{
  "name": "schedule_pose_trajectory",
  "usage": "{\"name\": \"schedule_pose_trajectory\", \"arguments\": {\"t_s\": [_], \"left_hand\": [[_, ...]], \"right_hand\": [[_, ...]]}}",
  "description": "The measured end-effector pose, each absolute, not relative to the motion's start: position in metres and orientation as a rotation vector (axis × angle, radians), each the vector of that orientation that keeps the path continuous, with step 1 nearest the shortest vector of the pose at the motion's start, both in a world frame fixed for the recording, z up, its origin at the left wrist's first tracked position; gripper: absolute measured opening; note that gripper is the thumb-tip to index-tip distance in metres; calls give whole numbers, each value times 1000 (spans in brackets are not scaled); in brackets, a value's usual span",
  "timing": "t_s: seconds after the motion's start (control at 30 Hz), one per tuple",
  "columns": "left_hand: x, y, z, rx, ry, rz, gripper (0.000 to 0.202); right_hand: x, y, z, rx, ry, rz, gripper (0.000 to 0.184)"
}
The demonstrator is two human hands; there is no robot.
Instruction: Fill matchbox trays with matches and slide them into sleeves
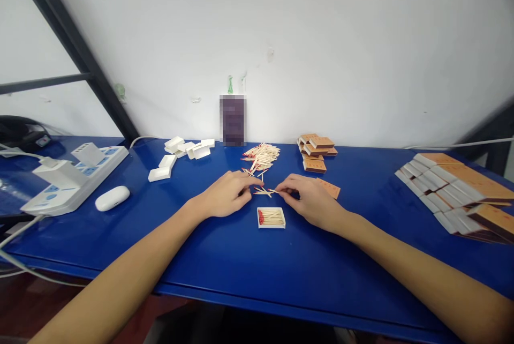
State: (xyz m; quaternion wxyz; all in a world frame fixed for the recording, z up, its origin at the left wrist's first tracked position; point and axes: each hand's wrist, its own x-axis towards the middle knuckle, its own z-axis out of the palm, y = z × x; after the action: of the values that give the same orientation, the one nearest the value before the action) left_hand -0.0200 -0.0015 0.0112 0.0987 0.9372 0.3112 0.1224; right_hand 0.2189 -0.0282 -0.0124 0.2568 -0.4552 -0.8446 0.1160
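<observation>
My left hand (227, 194) and my right hand (307, 199) rest on the blue table (225, 263), fingers curled, pinching a small bunch of matches (264, 191) between them. Just below the hands sits a white matchbox tray (271, 218) partly filled with red-tipped matches. A loose pile of matches (262, 155) lies behind the hands. An orange matchbox sleeve (330, 188) lies beside my right hand.
Several empty white trays (180, 154) lie at the back left, a stack of orange sleeves (316, 152) at the back right. Rows of finished boxes (453, 188) fill the right side. A white power strip (72, 178) and an earbud case (112, 197) sit on the left.
</observation>
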Motion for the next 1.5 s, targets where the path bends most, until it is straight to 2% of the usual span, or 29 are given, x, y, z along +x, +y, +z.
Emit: {"name": "schedule_pose_trajectory", "arguments": {"t_s": [0.3, 1.0, 1.5], "left_hand": [[-15, -3, 7, 2846, 1039, 255, 41], [-16, 2, 3, 2845, 1050, 450, 30], [-16, 2, 3, 2900, 976, 478, 23]], "right_hand": [[220, -32, -13, -1244, -2151, 411, 20], [203, -27, -13, -1205, -2119, 363, 14], [213, -32, -11, -1240, -2248, 276, 19]]}}
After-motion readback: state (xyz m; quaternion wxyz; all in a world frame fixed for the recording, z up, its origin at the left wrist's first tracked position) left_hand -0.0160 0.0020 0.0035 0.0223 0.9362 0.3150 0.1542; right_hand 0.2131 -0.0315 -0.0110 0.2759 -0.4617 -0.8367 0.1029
